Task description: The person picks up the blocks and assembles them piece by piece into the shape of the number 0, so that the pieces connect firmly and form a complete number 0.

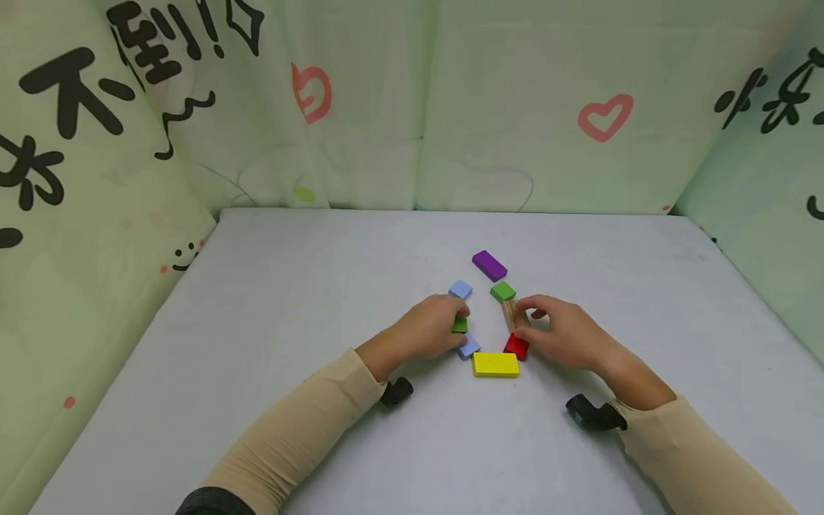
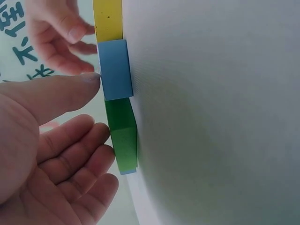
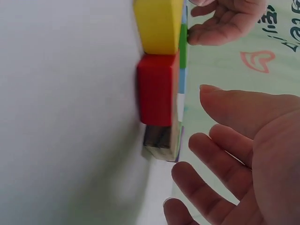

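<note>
My left hand is over the left side of a loose ring of blocks. In the left wrist view its thumb lies at a light blue block, and its loosely bent fingers are at a green block; firm contact is unclear. My right hand hovers at the right side, thumb and fingers apart, beside a wooden block and a red block. The right wrist view shows a gap between those fingers and the blocks. A yellow block lies at the near end, touching the red one.
Beyond my hands lie another light blue block, another green block and a purple block. The white table reaches a printed green curtain at the back and sides.
</note>
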Demonstrator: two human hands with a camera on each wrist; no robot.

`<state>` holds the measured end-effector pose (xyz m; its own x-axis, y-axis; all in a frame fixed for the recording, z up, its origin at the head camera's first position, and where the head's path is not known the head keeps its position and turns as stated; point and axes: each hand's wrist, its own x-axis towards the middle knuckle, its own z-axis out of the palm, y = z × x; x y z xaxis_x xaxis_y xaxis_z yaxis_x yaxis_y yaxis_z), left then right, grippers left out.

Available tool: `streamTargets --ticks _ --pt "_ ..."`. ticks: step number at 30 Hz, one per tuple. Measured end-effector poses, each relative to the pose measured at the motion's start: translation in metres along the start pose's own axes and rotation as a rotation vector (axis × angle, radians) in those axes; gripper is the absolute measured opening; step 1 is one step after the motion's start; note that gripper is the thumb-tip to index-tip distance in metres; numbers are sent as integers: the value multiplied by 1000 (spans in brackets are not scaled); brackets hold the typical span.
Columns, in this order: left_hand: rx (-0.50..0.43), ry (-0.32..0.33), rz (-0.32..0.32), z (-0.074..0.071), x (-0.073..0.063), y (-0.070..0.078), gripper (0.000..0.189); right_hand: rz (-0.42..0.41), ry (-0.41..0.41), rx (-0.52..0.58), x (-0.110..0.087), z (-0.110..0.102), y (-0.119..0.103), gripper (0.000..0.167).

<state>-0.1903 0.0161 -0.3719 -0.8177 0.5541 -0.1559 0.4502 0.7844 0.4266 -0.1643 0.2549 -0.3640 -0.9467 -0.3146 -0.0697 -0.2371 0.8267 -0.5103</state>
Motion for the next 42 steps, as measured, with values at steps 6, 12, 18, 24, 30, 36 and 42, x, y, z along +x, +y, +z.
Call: streamTargets --ticks 6,12,18,24,30,36,42 --pt "4 -2 2 -1 1 0 45 -5 13 4 19 -12 -4 50" --pt "-2 -12 -7 -1 1 0 45 0 24 -2 42 -21 -8 51" --pt "-11 -14 -11 -2 2 -1 45 13 6 -10 63 -25 -12 53" --pt "-18 -22 -18 -2 2 -1 46 46 -18 -33 80 -25 -10 53" --pt "-7 -24 -21 -2 3 -1 45 73 -43 -31 95 -22 -6 53" --pt "-8 -26 -29 -2 3 -1 45 87 -72 -9 107 -18 -2 54" --pt "-2 -25 -27 -2 3 -1 45 123 -87 -15 116 -13 0 54"
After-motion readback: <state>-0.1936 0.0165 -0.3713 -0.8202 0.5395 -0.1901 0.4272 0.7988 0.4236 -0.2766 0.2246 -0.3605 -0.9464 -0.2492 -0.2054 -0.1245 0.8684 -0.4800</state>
